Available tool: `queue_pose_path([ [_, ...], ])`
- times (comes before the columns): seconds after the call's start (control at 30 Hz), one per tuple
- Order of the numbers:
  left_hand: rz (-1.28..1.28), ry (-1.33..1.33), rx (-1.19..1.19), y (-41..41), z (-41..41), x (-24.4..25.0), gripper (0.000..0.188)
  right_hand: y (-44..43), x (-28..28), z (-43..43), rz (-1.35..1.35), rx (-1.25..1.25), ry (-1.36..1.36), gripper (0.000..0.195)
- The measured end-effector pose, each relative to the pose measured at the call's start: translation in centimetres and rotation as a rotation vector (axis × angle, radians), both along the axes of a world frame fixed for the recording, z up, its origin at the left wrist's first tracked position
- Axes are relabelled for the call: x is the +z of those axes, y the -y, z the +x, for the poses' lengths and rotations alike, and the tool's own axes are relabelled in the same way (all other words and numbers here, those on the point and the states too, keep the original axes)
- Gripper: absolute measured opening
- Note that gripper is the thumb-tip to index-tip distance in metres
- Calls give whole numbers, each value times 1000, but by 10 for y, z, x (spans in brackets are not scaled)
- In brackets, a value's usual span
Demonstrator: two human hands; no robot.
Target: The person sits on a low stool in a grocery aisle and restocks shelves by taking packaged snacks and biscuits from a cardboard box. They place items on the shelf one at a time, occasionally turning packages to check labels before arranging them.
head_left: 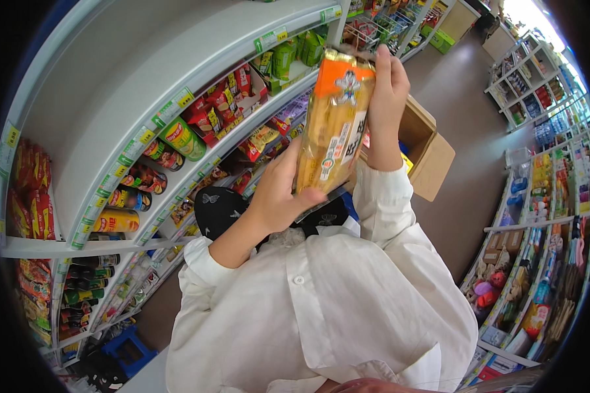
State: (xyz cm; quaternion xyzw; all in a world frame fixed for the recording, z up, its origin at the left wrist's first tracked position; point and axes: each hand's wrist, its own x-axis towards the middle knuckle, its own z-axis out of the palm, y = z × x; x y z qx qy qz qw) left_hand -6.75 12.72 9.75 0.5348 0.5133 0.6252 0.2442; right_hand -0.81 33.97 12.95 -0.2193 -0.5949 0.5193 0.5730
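A clear plastic snack package (332,127) with an orange printed top is held tilted in front of my chest, between both hands. Yellowish pieces in wrappers show through it, and it bears a cartoon figure and writing. My left hand (280,189) grips its lower end, with the thumb across the front. My right hand (389,83) holds the upper right edge, its fingers partly hidden behind the package. Below the right forearm, an open cardboard box (430,167) holds some items, largely hidden.
Store shelves (177,83) curve along the left, with chip canisters (183,137), red snack bags (221,105) and green packs (284,59). More stocked shelves (541,226) line the right side across an aisle floor (457,103). A blue plastic stool (130,349) is at lower left.
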Motion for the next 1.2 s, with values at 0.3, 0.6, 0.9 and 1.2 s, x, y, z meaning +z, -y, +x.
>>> queue_pose_path([
  [0.3, -10, 310, 93, -39, -38, 23, 53, 3, 9, 97, 123, -118, 568, 67],
  [0.6, 67, 269, 457, -199, -196, 81, 56, 1, -135, 151, 549, -378, 1122, 52],
  [0.9, 36, -116, 823, -293, -248, 76, 71, -2, -135, 149, 491, -382, 1088, 49],
  [1.2, -278, -308, 1029, -297, -226, 69, 101, -4, -135, 151, 443, -392, 1070, 47],
])
